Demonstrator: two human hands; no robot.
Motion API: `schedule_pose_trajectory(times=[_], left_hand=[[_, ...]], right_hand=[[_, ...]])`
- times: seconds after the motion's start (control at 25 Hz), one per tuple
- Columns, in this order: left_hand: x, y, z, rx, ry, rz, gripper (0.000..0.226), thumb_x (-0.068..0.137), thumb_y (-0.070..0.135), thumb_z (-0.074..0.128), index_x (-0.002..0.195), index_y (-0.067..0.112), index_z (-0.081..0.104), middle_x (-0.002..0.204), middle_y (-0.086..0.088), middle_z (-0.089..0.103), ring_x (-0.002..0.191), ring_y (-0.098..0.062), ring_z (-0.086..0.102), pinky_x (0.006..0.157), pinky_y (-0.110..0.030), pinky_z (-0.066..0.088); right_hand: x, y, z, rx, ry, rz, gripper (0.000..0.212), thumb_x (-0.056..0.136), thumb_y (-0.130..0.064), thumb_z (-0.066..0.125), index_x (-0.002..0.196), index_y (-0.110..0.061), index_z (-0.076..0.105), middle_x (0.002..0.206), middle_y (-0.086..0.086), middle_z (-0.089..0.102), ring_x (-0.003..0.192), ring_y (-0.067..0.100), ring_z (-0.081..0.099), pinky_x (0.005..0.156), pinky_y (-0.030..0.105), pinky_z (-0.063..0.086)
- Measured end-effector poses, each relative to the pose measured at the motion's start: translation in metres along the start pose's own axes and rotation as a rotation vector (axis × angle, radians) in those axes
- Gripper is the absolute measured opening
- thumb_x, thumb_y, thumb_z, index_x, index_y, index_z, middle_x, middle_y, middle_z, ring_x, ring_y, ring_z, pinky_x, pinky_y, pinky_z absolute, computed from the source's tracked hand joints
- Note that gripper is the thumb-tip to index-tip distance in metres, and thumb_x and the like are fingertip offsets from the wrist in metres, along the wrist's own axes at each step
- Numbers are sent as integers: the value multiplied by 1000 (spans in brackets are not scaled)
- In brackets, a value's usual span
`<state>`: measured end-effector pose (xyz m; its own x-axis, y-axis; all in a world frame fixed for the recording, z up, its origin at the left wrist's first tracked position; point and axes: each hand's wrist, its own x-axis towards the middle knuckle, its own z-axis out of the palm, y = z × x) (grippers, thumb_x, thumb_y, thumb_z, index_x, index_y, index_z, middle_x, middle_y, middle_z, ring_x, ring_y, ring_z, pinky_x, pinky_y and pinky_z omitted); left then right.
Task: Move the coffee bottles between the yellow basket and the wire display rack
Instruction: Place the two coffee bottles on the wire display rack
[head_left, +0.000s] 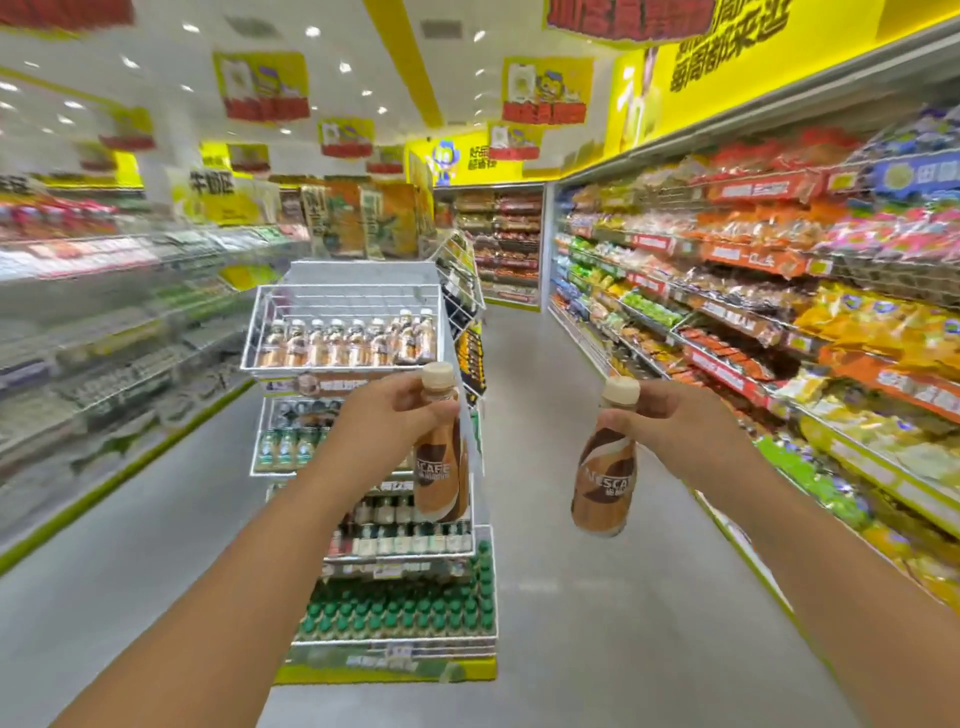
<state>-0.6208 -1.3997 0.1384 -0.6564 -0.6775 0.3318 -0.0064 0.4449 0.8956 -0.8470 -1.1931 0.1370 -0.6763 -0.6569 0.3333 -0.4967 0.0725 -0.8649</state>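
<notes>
The left hand (387, 415) pinches one coffee bottle (441, 457) at the neck, just under its cream cap; the right hand (670, 421) pinches a second coffee bottle (605, 467) the same way. Both bottles hang upright, well apart, with bare grey floor (571, 597) between and below them.

The wire display rack (343, 322) stands at 11 o'clock from the hands. Its top tier holds a single front row of the same bottles, about nine by my count, though blur makes the far right end uncertain. Above that row, inside the white wire walls, the tier is open. The left-hand bottle sits just below and right of the tier's front right corner, overlapping the rack's right edge.

Three lower tiers show below: two of smaller bottles and a bottom tier of green-capped bottles (405, 608).

The aisle runs open toward 12 o'clock, bounded at 3 o'clock by snack shelves (779, 291) and at 9 o'clock by blurred shelving (104, 312).
</notes>
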Motion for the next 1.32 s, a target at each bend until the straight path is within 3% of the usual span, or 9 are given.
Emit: schedule_pose_trajectory(times=[0.16, 0.32, 0.44, 0.56, 0.64, 0.88, 1.04, 1.24, 1.32], left_hand=[[23, -28, -83, 47, 52, -35, 20, 87, 25, 79, 102, 36, 72, 94, 18, 78, 88, -1, 74, 85, -28, 57], [54, -52, -131, 31, 100, -61, 21, 85, 27, 81, 103, 35, 72, 95, 17, 78, 86, 0, 73, 69, -15, 54], [86, -74, -149, 19, 124, -69, 26, 87, 27, 79, 112, 28, 71, 97, 15, 78, 82, 2, 73, 62, -9, 50], [124, -99, -156, 22, 141, -86, 27, 88, 24, 77, 114, 21, 71, 96, 11, 79, 76, 3, 72, 57, -8, 49], [156, -114, -157, 35, 158, -94, 27, 88, 24, 77, 114, 21, 71, 96, 12, 79, 78, 3, 73, 60, -10, 50], [271, -149, -158, 52, 225, -140, 33, 80, 28, 84, 111, 25, 73, 95, 14, 79, 90, -6, 75, 84, -36, 59], [350, -172, -167, 39, 266, -150, 25, 79, 30, 85, 103, 29, 76, 96, 12, 79, 96, -11, 74, 84, -37, 60], [431, -217, -189, 64, 267, -190, 29, 78, 31, 86, 105, 29, 76, 98, 11, 79, 97, -11, 74, 83, -35, 59], [464, -238, -202, 58, 241, -193, 23, 79, 27, 86, 100, 29, 76, 93, 12, 79, 91, -9, 75, 84, -37, 61]], right_hand=[[40, -36, 93, 75, -89, -42, 14, 85, -19, 82, 87, -31, 75, 80, -19, 75, 68, -10, 68, 54, 4, 44], [79, -56, 157, 89, -161, -51, 14, 85, -20, 84, 98, -22, 79, 86, -11, 79, 64, -12, 66, 54, 3, 44], [114, -55, 193, 90, -216, -54, 11, 85, -23, 83, 94, -28, 77, 78, -18, 78, 68, -11, 68, 53, 4, 44], [158, -41, 226, 85, -256, -63, 11, 83, -28, 85, 92, -29, 78, 86, -13, 80, 84, 3, 75, 65, 15, 51], [193, -29, 244, 90, -268, -72, 18, 82, -30, 86, 99, -26, 80, 91, -12, 80, 91, 7, 75, 72, 22, 54], [314, 3, 284, 100, -330, -84, 22, 83, -28, 84, 104, -26, 81, 94, -12, 80, 94, 8, 75, 89, 37, 61], [402, 9, 316, 68, -359, -115, 21, 80, -33, 86, 98, -23, 82, 91, -6, 81, 93, 15, 76, 91, 45, 61], [483, 32, 371, 57, -383, -82, 78, 44, -75, 86, 97, -18, 79, 92, 0, 80, 94, 26, 77, 94, 56, 58], [512, 40, 393, 73, -363, -73, 69, 51, -67, 89, 100, -19, 79, 93, -2, 81, 93, 24, 77, 93, 55, 59]])
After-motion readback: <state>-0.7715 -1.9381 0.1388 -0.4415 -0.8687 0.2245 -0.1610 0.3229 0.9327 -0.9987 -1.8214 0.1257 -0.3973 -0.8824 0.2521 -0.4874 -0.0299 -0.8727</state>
